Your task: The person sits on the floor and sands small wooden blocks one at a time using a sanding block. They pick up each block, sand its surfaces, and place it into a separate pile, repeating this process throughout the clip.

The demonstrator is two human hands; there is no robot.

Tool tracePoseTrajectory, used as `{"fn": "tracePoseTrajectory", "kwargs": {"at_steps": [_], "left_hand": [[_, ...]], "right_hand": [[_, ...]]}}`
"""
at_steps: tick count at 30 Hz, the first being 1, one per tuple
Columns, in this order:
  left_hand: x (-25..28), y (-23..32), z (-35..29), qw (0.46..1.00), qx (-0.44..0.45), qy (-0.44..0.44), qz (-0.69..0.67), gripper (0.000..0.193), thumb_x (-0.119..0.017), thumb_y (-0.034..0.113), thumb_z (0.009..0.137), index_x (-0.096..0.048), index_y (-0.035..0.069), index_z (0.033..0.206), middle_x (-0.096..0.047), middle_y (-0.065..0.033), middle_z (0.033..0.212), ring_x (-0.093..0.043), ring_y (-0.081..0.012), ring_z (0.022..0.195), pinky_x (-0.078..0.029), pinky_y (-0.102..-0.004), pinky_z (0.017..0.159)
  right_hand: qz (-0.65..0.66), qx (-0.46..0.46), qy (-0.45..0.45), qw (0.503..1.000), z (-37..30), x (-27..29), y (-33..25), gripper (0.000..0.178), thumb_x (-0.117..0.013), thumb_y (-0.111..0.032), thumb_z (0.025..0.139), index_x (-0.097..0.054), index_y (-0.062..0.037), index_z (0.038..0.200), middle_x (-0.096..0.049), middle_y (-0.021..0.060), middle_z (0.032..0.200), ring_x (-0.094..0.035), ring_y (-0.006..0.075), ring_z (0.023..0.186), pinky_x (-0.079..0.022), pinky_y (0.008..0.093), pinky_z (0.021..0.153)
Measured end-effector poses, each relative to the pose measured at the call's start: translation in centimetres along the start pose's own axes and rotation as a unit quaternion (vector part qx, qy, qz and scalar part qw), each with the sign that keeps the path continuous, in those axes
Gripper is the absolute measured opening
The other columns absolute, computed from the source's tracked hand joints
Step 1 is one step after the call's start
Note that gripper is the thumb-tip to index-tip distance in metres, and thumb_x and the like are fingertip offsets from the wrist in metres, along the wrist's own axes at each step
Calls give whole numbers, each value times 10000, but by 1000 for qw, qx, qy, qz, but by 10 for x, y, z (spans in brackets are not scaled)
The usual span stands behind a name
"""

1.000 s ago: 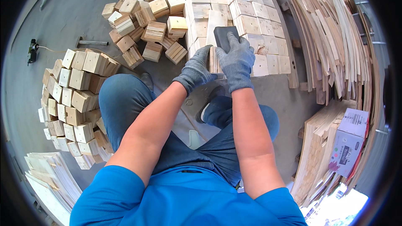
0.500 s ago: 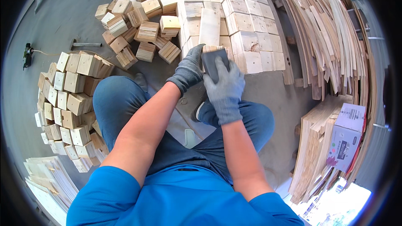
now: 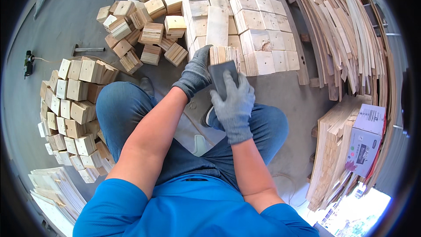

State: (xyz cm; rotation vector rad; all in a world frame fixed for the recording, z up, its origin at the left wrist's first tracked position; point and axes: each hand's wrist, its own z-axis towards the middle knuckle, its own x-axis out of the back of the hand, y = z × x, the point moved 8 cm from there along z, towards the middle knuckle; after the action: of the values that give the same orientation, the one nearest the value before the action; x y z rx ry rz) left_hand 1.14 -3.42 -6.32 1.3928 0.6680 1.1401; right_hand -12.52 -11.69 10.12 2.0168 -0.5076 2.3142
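My left hand (image 3: 196, 71), in a grey glove, grips a small wooden block (image 3: 223, 54) from its left side. My right hand (image 3: 234, 101), also gloved, presses a dark grey sanding pad (image 3: 220, 75) flat against the near face of that block. Both hands are in front of me, above my knees in blue trousers (image 3: 127, 109). Just beyond the held block stands a neat stack of pale wooden blocks (image 3: 245, 22).
A loose heap of blocks (image 3: 144, 22) lies at the far left, another pile of blocks (image 3: 74, 109) at my left side. Thin wood strips (image 3: 346, 30) are stacked at right, a cardboard box (image 3: 366, 138) on plywood sheets. A hammer (image 3: 87, 49) lies on the grey floor.
The held block and both hands have drawn back from the stack toward my knees; my right hand with the pad has slid down the block's near face.
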Motion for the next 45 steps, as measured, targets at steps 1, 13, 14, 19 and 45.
{"fn": "tracePoseTrajectory", "kwargs": {"at_steps": [1, 13, 14, 19, 45], "left_hand": [[-1, 0, 0, 1000, 5, 0, -1, 834, -819, 184, 844, -447, 45, 1577, -523, -302, 1505, -530, -466, 1416, -444, -447, 1218], [-1, 9, -2, 999, 29, 1, -17, 1091, -1003, 274, 659, -447, 46, 1571, -564, -224, 1490, -598, -388, 1360, -502, -424, 1173], [-4, 11, 0, 999, 22, -1, -28, 1087, -1002, 272, 660, -450, 46, 1569, -564, -223, 1487, -597, -387, 1359, -501, -422, 1174], [6, 10, -2, 999, 26, 6, 37, 1098, -1018, 217, 685, -414, 17, 1580, -549, -201, 1498, -587, -319, 1365, -483, -402, 1186], [8, 40, -5, 995, 82, -22, 58, 986, -910, 154, 707, -439, 72, 1569, -524, -256, 1491, -556, -443, 1390, -465, -429, 1220]], "right_hand": [[3, 3, 3, 1000, -6, 1, 4, 732, -879, -375, 833, -652, -148, 1491, -560, 272, 1463, -562, 473, 1297, -477, 575, 1110], [-37, -57, -41, 997, 154, -7, 27, 654, -830, -398, 869, -676, -154, 1456, -678, 259, 1306, -654, 456, 1221, -530, 547, 1059], [-29, -60, -28, 997, 151, -3, 29, 660, -830, -397, 871, -671, -154, 1464, -671, 262, 1323, -649, 455, 1231, -528, 550, 1062], [-15, -16, 22, 1000, 66, -3, 21, 699, -833, -388, 880, -642, -137, 1504, -580, 279, 1462, -588, 464, 1305, -501, 567, 1092], [-33, -47, 7, 998, 11, 11, 41, 719, -851, -373, 853, -646, -129, 1498, -566, 282, 1477, -581, 482, 1276, -494, 567, 1089]]}}
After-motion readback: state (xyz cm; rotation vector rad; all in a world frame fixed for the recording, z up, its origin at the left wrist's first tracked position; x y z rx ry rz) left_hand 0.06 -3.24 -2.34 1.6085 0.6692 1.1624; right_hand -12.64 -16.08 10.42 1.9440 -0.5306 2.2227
